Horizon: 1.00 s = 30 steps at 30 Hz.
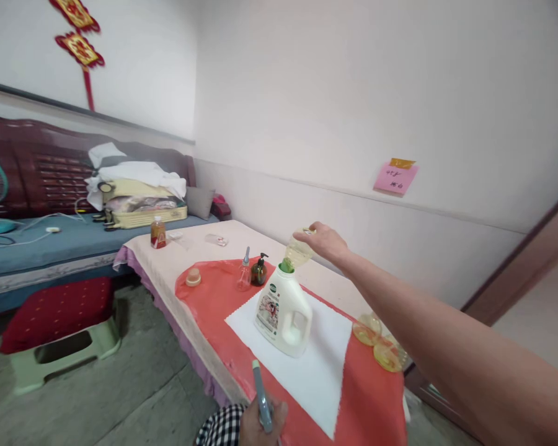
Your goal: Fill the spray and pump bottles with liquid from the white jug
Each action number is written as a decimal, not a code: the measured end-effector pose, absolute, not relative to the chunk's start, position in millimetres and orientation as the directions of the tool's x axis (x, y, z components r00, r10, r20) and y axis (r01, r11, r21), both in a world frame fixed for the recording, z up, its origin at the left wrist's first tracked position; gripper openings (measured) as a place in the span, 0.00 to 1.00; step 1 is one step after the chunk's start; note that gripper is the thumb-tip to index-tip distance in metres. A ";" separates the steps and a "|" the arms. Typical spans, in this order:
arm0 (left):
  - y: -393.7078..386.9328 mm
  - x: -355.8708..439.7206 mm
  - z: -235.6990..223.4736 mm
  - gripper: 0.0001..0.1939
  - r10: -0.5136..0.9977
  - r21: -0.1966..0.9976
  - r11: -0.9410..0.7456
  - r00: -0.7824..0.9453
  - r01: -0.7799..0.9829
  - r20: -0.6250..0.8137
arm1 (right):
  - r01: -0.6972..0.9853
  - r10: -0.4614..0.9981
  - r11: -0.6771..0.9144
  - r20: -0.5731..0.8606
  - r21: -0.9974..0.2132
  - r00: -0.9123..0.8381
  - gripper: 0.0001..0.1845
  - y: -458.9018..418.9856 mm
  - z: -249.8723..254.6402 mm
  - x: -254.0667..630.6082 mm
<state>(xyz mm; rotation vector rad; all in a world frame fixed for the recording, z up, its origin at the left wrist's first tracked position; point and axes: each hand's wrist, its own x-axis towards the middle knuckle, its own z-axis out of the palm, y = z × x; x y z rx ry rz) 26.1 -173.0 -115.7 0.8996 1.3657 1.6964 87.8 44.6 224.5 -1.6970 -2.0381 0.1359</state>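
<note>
Inside tabletop's near edge (pixel 235 232), right hand (pixel 329 243) pinches yellowish bottle (pixel 298 253), tilted at mouth of white jug (pixel 283 316), apparently so contents drain; jug stands upright on white cloth (pixel 323 384). Left hand (pixel 250 427), fingers (pixel 281 414) curled, grips slim grey object (pixel 260 390).

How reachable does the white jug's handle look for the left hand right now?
Probably not for a proper grip: the left hand holds a grey pen-like object, though nothing seems to stand between hand and handle.
</note>
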 end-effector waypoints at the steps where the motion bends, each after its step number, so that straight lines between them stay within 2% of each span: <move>1: -172.4 26.2 -118.2 0.28 0.891 0.980 -0.139 -0.450 -0.142 0.062 | 0.906 0.948 0.226 0.296 -0.357 -0.120 0.29 46.2 225.7 85.5; 7: -172.0 24.1 -122.8 0.27 0.902 0.972 -0.140 -0.429 -0.189 0.047 | 0.907 0.947 0.232 0.294 -0.351 -0.128 0.30 53.2 228.4 79.9; 10: -173.7 22.8 -118.4 0.26 0.893 0.974 -0.136 -0.448 -0.180 0.042 | 0.878 0.947 0.236 0.302 -0.417 -0.112 0.30 54.3 226.3 84.2; 13: -175.7 22.9 -111.3 0.24 0.884 0.974 -0.144 -0.465 -0.175 0.047 | 0.807 0.949 0.234 0.308 -0.542 -0.068 0.27 53.3 220.5 98.9; 17: -179.4 22.6 -99.0 0.23 0.872 0.969 -0.161 -0.486 -0.188 0.050 | 0.581 0.971 0.141 0.227 -0.801 0.078 0.21 41.6 197.8 137.6; 19: -182.3 20.4 -92.7 0.22 0.865 0.970 -0.168 -0.498 -0.176 0.060 | 0.383 0.985 0.019 0.082 -0.924 0.150 0.20 24.7 175.8 162.4; 21: -185.8 17.0 -87.3 0.21 0.863 0.973 -0.169 -0.501 -0.158 0.069 | 0.136 0.981 -0.135 -0.113 -0.982 0.155 0.20 -3.2 145.7 188.1; 23: -189.2 13.4 -83.1 0.21 0.877 0.978 -0.139 -0.478 -0.153 0.050 | -0.104 0.955 -0.280 -0.288 -0.954 0.074 0.21 -41.9 108.7 212.3; 25: -191.5 11.1 -79.8 0.21 0.891 0.981 -0.096 -0.454 -0.168 0.010 | -0.291 0.916 -0.390 -0.401 -0.874 -0.020 0.24 -88.3 68.0 233.4; 28: -191.2 11.0 -74.4 0.20 0.882 0.964 -0.083 -0.469 -0.253 -0.047 | -0.493 0.869 -0.462 -0.488 -0.737 -0.084 0.21 -159.6 8.9 257.6; 30: -188.7 12.2 -68.5 0.19 0.854 0.919 -0.102 -0.507 -0.381 -0.115 | -0.569 0.847 -0.479 -0.522 -0.668 -0.099 0.18 -199.6 -23.5 270.3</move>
